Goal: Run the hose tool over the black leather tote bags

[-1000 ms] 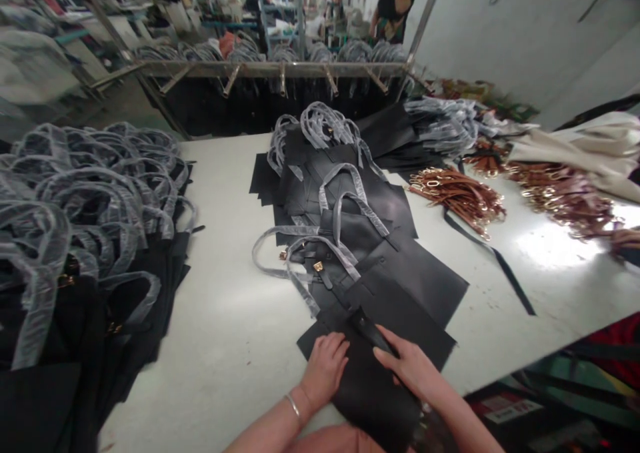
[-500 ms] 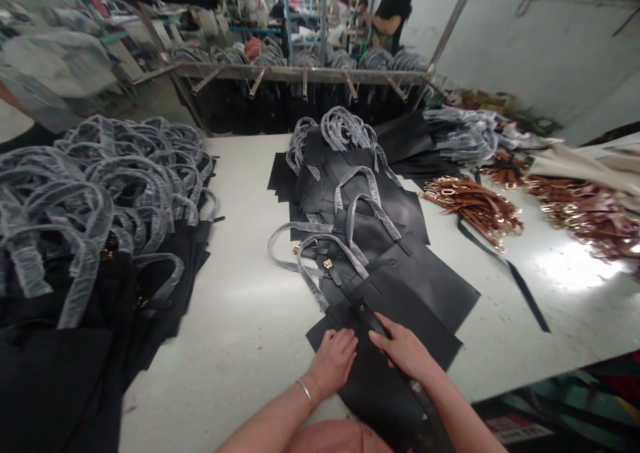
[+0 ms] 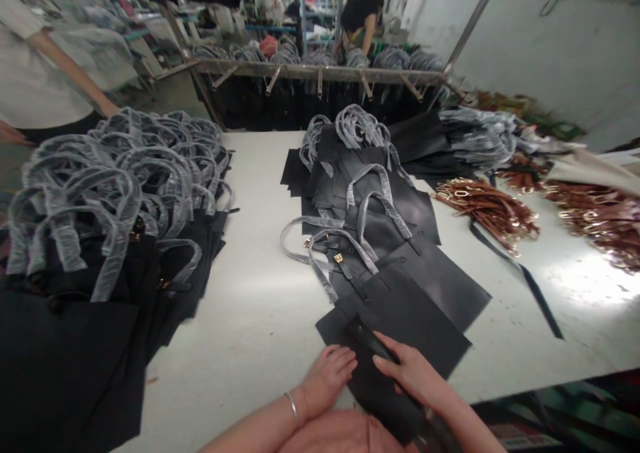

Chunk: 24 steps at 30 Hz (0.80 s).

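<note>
My right hand (image 3: pixel 411 372) is wrapped around a long, narrow black piece (image 3: pixel 371 338), whose kind I cannot make out. It slants from the panel's upper part down towards my body, and its lower end is blurred. Beneath it lies a black bag panel (image 3: pixel 367 390), flat at the table's near edge. My left hand (image 3: pixel 330 375) rests on this panel's left side, fingers stretched out and holding nothing. Further black bag panels (image 3: pixel 420 306) overlap beyond it. Some carry plastic-wrapped handles (image 3: pixel 345 236) and a gold-coloured clasp (image 3: pixel 339 258).
On the left, black bags (image 3: pixel 65 346) with wrapped handles are heaped on the white table (image 3: pixel 240 333). Brown straps (image 3: pixel 493 213) with gold hardware and a loose black strap (image 3: pixel 537 296) lie right. A metal rack (image 3: pixel 320 73) stands behind; a person (image 3: pixel 45 66) is at left.
The view has shifted slightly left. The black piece's upper end has moved down across the panel with my right hand. A person has come into view at the left, and the person behind has turned.
</note>
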Each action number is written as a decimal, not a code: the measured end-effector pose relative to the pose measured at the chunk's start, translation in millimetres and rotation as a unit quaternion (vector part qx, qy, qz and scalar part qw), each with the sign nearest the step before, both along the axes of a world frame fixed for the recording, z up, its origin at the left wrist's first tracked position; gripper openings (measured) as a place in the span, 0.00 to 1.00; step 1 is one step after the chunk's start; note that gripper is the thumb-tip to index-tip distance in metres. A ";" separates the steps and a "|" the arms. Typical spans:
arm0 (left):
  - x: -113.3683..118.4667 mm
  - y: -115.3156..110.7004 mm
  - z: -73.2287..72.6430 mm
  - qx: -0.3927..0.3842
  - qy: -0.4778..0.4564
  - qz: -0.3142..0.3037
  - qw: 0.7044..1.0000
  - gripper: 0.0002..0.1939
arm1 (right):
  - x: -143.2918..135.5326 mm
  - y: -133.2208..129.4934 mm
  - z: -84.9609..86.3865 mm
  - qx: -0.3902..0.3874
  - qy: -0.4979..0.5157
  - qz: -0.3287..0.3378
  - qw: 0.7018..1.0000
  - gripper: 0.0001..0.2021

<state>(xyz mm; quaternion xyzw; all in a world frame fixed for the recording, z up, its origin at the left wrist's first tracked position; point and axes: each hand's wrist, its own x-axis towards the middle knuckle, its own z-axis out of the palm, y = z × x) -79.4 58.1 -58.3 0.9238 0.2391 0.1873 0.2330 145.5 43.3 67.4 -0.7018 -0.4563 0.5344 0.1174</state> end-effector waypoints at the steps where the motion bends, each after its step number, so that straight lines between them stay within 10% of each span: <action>1: -2.8 -1.6 -1.5 0.002 -0.001 -0.006 1.000 0.15 | -6.4 0.9 -3.4 -0.002 0.003 0.004 1.000 0.27; 8: -0.8 -2.9 -14.5 0.005 0.012 -0.005 1.000 0.13 | -30.6 22.4 -12.6 0.025 -0.015 0.001 1.000 0.30; 16: -5.1 -1.1 -5.3 0.005 0.023 -0.025 0.999 0.17 | 3.1 -14.8 -5.1 -0.045 0.011 0.008 0.999 0.29; 24: -3.8 -1.9 -17.7 0.002 0.018 -0.031 0.999 0.15 | -42.7 28.0 -8.0 0.036 -0.052 0.031 0.998 0.30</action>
